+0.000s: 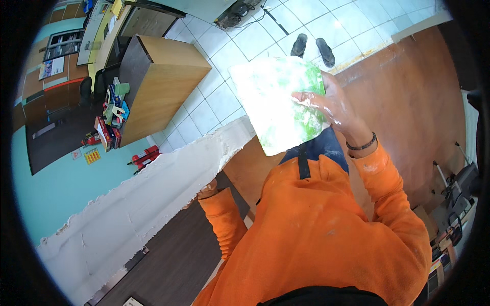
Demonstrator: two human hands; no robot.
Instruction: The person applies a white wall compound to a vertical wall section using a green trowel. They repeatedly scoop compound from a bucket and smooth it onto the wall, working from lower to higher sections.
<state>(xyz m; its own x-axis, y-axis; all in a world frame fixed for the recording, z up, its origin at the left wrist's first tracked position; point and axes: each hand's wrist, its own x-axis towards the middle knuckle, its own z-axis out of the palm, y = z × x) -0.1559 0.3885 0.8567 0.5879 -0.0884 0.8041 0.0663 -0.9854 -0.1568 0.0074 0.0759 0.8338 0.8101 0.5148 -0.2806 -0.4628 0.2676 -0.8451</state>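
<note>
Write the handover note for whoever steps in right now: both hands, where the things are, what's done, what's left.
Right hand: raised, gripping a green-and-white smeared board by its right edge.
Left hand: low against the edge of the white plaster strip, mostly hidden; grip cannot be told.
Done: rough white plaster covers a band along the turquoise wall.
Left: its edges are ragged and unsmoothed.

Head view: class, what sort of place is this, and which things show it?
Probably an office room under renovation: fresh white plaster along a turquoise wall, a wooden desk, and a plaster-smeared board held by the right hand.
</note>
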